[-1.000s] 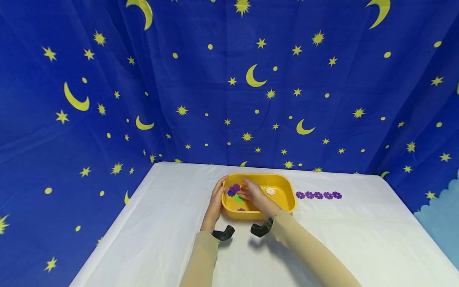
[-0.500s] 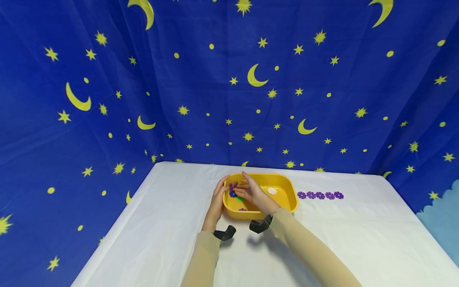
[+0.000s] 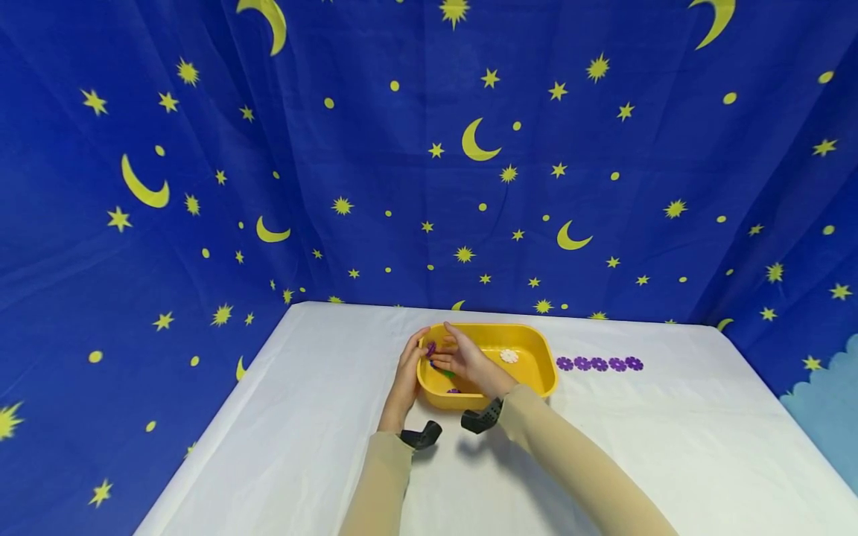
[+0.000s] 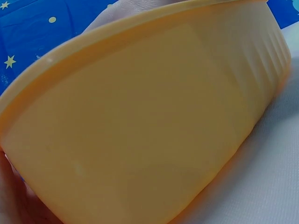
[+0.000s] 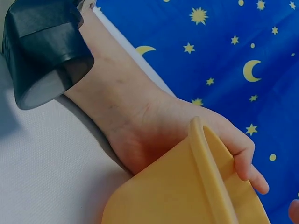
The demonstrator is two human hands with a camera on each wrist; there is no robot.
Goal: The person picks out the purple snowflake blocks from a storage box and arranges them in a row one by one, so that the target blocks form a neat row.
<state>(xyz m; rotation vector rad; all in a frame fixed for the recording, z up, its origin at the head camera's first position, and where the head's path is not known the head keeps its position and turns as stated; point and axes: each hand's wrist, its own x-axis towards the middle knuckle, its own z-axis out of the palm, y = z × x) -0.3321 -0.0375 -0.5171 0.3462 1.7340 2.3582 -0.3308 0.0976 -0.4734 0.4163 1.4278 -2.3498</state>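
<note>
A yellow plastic tub (image 3: 536, 372) stands on the white-covered table. My left hand (image 3: 404, 376) grips its left end, thumb hooked over the rim, as the right wrist view shows the hand (image 5: 173, 123) from the side. My right hand (image 3: 471, 363) is inside the tub at its left part, fingers extended and thumb raised. By its fingertips, a purple flower-shaped disc (image 3: 431, 348) leans near the left wall. Blue and green pieces are partly hidden under the right hand. Another purple disc (image 3: 453, 391) lies by the near wall, and a white disc (image 3: 509, 356) on the tub floor.
A row of several purple flower discs (image 3: 599, 364) lies on the table right of the tub. The white tabletop (image 3: 302, 417) meets a blue curtain (image 3: 375, 149) with yellow moons and stars at the back and sides. Black cameras (image 3: 482, 417) sit on both wrists.
My right hand has turned and shifted slightly left within the tub. The purple pieces by its fingertips have tilted and moved toward the left wall. My left hand stays on the tub.
</note>
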